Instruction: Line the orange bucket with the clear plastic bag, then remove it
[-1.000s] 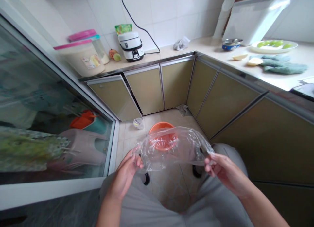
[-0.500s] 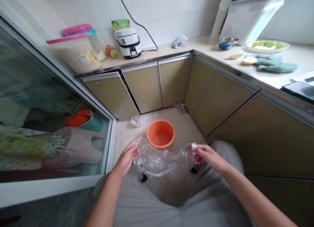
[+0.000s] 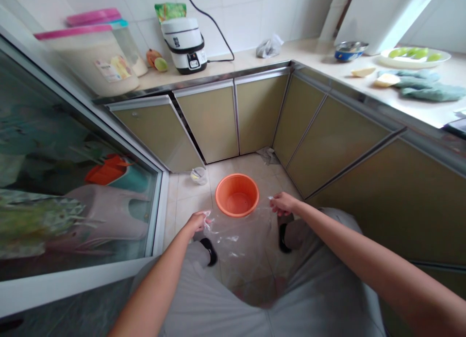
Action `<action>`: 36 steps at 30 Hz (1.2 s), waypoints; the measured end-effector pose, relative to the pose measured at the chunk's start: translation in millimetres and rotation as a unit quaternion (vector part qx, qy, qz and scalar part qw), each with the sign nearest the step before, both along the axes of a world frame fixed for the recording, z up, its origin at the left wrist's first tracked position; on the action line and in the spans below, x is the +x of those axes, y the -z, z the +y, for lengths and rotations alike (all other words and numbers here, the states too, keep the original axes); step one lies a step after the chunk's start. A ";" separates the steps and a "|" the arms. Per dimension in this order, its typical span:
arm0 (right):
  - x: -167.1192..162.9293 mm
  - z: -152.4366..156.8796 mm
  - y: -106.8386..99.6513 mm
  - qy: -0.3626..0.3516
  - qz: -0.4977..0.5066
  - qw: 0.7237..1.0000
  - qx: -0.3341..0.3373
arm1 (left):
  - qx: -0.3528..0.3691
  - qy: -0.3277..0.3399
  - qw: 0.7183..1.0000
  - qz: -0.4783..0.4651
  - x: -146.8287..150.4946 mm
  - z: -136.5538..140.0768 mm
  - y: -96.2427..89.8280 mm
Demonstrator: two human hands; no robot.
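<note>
- Clear plastic film (image 3: 233,238) is hanging between the left hand (image 3: 197,221) and the right hand (image 3: 283,202).
- Both hands' fingers are clamping its edges, well apart, seemingly to stretch it wide.
- Just beyond the fingers, the orange basin (image 3: 236,197) is standing on the floor (image 3: 185,198), probably for easy reach.

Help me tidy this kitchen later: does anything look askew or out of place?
The leftmost cabinet door looks askew: a dark gap separates it from the next door. A crumpled grey cloth lies on the floor in the corner, as if dropped.
</note>
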State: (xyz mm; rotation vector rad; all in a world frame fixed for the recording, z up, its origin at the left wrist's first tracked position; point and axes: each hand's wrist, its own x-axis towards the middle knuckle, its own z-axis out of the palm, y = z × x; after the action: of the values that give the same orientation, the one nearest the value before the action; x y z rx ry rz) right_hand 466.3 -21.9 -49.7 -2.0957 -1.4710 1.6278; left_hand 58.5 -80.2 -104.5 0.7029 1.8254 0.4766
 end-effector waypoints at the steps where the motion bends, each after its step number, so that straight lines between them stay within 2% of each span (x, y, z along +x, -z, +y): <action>1: 1.7 3.0 4.6 -0.006 -0.028 1.000 -0.002 | -0.011 0.004 1.000 0.019 -3.3 0.2 6.0; 4: 5.5 5.2 15.9 -0.083 -0.136 0.987 -0.010 | -0.039 0.010 0.998 0.053 -11.7 -0.4 20.0; 7: 3.9 2.4 21.6 -0.188 -0.244 0.951 -0.011 | -0.048 0.019 0.995 0.089 -15.9 -1.1 29.0; 9: 1.0 0.9 23.0 -0.213 -0.266 0.940 -0.012 | -0.040 0.027 0.992 0.114 -16.5 -1.8 33.1; 14: 0.6 2.2 26.3 -0.209 -0.261 0.942 -0.015 | -0.004 0.055 0.983 0.174 -16.2 -5.9 34.6; 18: 9.8 3.9 28.4 -0.190 -0.275 0.942 0.022 | 0.048 0.097 0.948 0.298 -15.4 -7.0 24.0; 20: 14.8 3.8 26.3 -0.169 -0.279 0.944 0.059 | 0.063 0.083 0.945 0.309 -12.8 -5.3 15.1; 23: 19.1 1.4 15.9 -0.132 -0.264 0.947 0.129 | 0.120 0.022 0.957 0.264 -3.6 -0.4 -3.7; 26: 17.4 -6.6 -4.4 -0.100 -0.142 0.960 0.221 | 0.252 -0.027 0.953 0.163 10.9 3.4 -34.6; 28: 13.7 -17.6 -25.2 -0.072 0.024 0.966 0.249 | 0.333 -0.032 0.938 0.096 21.1 0.5 -66.1; 29: 11.5 -25.3 -38.5 -0.055 0.119 0.960 0.246 | 0.362 -0.026 0.929 0.069 25.8 -3.8 -85.8; 31: 7.7 -44.4 -72.1 -0.030 0.301 0.927 0.223 | 0.395 0.000 0.918 0.011 34.5 -19.7 -132.6; 33: 4.7 -64.8 -112.9 -0.039 0.443 0.870 0.214 | 0.419 0.047 0.904 -0.072 41.8 -42.3 -186.1; 35: 0.0 -77.4 -153.1 -0.076 0.522 0.819 0.227 | 0.424 0.100 0.887 -0.154 47.9 -61.7 -238.5; 36: -4.3 -77.1 -169.2 -0.093 0.542 0.802 0.234 | 0.420 0.119 0.882 -0.180 50.3 -65.3 -260.7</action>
State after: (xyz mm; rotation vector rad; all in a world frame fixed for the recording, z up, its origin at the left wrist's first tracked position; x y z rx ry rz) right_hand 462.1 -98.9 119.5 -0.5160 -1.3764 1.7450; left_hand 108.8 -145.5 156.2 1.2999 1.1078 1.1740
